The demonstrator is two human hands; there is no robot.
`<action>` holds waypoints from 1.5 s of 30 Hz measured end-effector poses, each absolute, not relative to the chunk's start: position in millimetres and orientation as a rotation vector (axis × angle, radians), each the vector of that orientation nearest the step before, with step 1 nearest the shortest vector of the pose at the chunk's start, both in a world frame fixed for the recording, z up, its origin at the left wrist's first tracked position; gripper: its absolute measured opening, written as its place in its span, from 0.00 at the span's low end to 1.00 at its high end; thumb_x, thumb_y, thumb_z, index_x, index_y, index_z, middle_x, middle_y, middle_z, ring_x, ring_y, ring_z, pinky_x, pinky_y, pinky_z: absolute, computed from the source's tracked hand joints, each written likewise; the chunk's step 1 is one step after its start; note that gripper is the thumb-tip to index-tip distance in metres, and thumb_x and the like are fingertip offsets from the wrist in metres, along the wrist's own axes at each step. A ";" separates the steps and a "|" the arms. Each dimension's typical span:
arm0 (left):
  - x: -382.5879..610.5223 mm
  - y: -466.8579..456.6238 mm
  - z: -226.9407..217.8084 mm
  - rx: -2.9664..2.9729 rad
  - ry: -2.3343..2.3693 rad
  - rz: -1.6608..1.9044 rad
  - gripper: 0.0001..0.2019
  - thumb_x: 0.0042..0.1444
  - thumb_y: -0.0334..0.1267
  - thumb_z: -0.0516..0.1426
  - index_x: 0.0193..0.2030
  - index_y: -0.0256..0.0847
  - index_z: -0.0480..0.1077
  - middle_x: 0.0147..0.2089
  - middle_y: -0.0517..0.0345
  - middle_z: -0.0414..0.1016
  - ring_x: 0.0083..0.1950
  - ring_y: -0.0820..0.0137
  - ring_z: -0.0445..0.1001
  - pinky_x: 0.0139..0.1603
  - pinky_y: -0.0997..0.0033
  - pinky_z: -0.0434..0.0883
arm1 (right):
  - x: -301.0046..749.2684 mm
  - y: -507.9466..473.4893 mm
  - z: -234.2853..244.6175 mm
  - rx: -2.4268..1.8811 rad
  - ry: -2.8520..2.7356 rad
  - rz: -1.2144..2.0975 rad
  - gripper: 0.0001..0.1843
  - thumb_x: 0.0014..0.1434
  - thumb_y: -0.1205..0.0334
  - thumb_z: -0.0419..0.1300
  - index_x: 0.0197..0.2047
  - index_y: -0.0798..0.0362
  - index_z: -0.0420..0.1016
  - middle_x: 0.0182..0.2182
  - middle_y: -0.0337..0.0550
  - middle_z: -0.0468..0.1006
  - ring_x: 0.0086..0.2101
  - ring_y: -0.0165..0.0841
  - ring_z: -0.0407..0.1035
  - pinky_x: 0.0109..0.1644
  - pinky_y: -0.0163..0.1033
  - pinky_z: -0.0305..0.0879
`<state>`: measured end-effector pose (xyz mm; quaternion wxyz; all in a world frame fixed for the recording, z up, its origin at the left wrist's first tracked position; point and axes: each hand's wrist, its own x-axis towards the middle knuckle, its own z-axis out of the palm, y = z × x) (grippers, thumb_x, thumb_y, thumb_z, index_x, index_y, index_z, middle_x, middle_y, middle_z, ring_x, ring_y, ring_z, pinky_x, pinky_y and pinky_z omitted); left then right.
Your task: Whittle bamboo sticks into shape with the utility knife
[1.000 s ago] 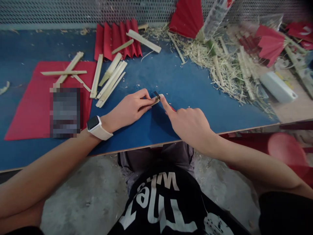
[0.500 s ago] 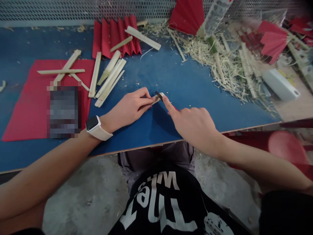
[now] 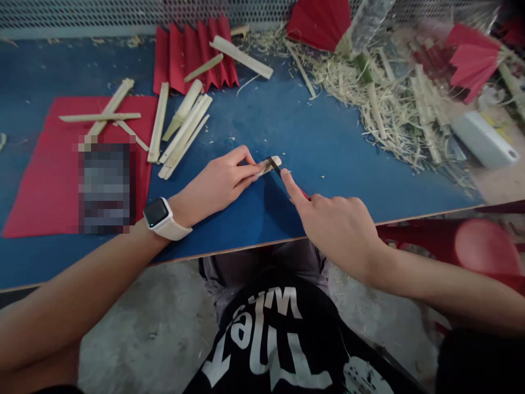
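Observation:
My left hand [image 3: 227, 178], with a white-strapped watch at the wrist, pinches a short pale bamboo strip [image 3: 276, 161] by its near end. The strip's rounded far end sticks out past the fingertips, over the blue tabletop. My right hand [image 3: 336, 219] is wrapped round the red handle of a knife [image 3: 274, 165], index finger stretched along it. The knife's dark, narrow blade lies across the strip, near its free end. Most of the handle is hidden in my palm.
Several bamboo strips [image 3: 186, 137] lie left of my hands, by red paper [image 3: 45, 169] and a blurred-out dark object [image 3: 105, 189]. Folded red paper [image 3: 192, 60] sits behind. Shavings [image 3: 389, 104] and a white device [image 3: 484, 139] are at right. A red stool [image 3: 488, 249] stands beyond the table edge.
My right hand and the knife have moved right and a little nearer to me. More of the bamboo strip's end shows. My left hand has hardly moved.

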<state>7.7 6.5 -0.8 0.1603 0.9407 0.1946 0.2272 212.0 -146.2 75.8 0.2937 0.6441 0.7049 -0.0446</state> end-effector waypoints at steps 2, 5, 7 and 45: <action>7.6 8.9 0.5 2.669 0.534 0.631 0.17 0.81 0.43 0.54 0.54 0.42 0.84 0.52 0.49 0.80 0.46 0.64 0.81 0.50 0.60 0.80 | 211.1 -144.3 77.0 1.701 1.882 -0.120 0.52 0.70 0.78 0.45 0.89 0.52 0.25 0.31 0.46 0.83 0.28 0.38 0.78 0.28 0.38 0.53; 7.8 12.5 1.3 2.637 0.490 0.635 0.15 0.80 0.42 0.56 0.52 0.41 0.85 0.51 0.50 0.80 0.46 0.65 0.81 0.49 0.60 0.80 | 210.2 -134.0 75.6 1.698 1.887 -0.113 0.51 0.71 0.77 0.45 0.89 0.53 0.25 0.29 0.46 0.83 0.28 0.38 0.79 0.29 0.38 0.54; 8.1 13.4 0.8 2.634 0.488 0.649 0.16 0.80 0.42 0.55 0.54 0.42 0.85 0.51 0.50 0.80 0.45 0.65 0.81 0.47 0.61 0.80 | 210.0 -126.0 73.4 1.708 1.912 -0.084 0.50 0.72 0.77 0.44 0.89 0.54 0.25 0.30 0.47 0.84 0.29 0.39 0.80 0.30 0.38 0.54; 6.7 10.6 2.0 2.598 0.614 0.619 0.18 0.80 0.47 0.55 0.58 0.43 0.85 0.53 0.48 0.82 0.49 0.61 0.83 0.51 0.59 0.80 | 227.1 -149.0 78.3 1.718 1.928 -0.004 0.47 0.76 0.70 0.50 0.90 0.49 0.35 0.25 0.42 0.81 0.20 0.33 0.69 0.25 0.39 0.40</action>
